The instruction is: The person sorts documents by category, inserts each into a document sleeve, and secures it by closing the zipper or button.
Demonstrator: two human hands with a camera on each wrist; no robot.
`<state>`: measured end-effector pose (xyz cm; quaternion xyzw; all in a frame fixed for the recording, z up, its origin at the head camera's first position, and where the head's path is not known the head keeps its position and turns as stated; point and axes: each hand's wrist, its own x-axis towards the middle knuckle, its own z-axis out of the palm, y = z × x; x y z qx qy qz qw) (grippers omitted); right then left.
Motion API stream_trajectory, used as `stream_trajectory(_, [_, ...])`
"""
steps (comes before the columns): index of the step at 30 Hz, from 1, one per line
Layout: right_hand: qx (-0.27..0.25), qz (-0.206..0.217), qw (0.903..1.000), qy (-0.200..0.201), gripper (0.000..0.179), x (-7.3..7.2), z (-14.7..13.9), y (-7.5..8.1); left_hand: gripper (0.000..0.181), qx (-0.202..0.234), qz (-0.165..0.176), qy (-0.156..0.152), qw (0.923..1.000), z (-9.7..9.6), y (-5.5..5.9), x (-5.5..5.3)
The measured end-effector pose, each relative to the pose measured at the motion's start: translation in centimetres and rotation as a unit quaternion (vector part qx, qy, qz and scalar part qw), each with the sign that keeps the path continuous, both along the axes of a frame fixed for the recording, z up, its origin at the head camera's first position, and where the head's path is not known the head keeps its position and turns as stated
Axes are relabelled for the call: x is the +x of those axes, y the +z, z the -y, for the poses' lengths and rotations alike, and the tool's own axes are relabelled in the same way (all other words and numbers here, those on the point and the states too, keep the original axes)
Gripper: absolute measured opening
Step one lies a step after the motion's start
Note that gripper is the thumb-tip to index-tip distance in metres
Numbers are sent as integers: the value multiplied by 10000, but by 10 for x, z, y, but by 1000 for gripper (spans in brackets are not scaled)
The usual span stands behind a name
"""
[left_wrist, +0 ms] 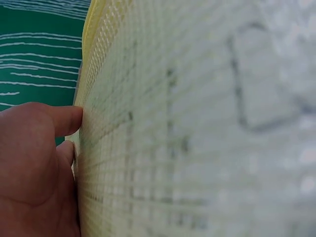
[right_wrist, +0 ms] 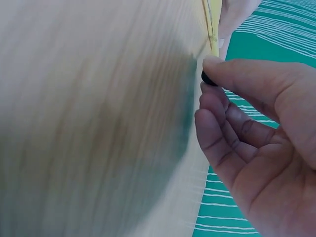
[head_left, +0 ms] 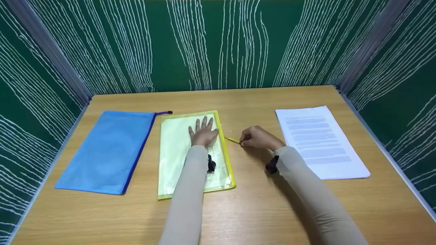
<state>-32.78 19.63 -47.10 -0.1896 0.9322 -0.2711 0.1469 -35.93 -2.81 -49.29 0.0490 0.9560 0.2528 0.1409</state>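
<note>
A yellow mesh zip document folder (head_left: 172,153) lies on the table, and printed sheets show through its cover. My left hand (head_left: 203,134) rests on its upper right part with the fingers spread. In the left wrist view, the thumb side of that hand is against the mesh (left_wrist: 163,148). To the right of the folder, my right hand (head_left: 261,137) pinches the black end of a yellow zipper pull (head_left: 232,139) between thumb and forefinger. The strap reaches from the folder's right edge. The black tip (right_wrist: 208,79) shows between those fingers in the right wrist view.
A blue zip folder (head_left: 105,153) lies at the left, its dark pull (head_left: 164,113) pointing toward the yellow folder. At the right is a stack of printed paper (head_left: 308,136), partly behind my right sleeve. Green panels (head_left: 235,44) with white lines surround the wooden table (head_left: 238,217).
</note>
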Motion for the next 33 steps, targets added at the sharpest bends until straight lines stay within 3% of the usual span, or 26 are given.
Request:
stream_trajectory(5, [14, 74, 9999, 66, 8, 5, 0, 0, 63, -4, -23, 119, 9999, 2, 0, 1])
stream_trajectory(13, [-21, -90, 9998, 173, 7, 12, -1, 2, 63, 132, -16, 38, 9999, 1, -1, -2])
stream_trajectory(20, [-121, -322, 9978, 568, 7, 17, -5, 0, 63, -130, 45, 19, 9999, 3, -2, -7])
stream_trajectory(33, [-148, -390, 9967, 702, 6, 27, -11, -1, 63, 95, 97, 35, 9999, 0, -2, -8])
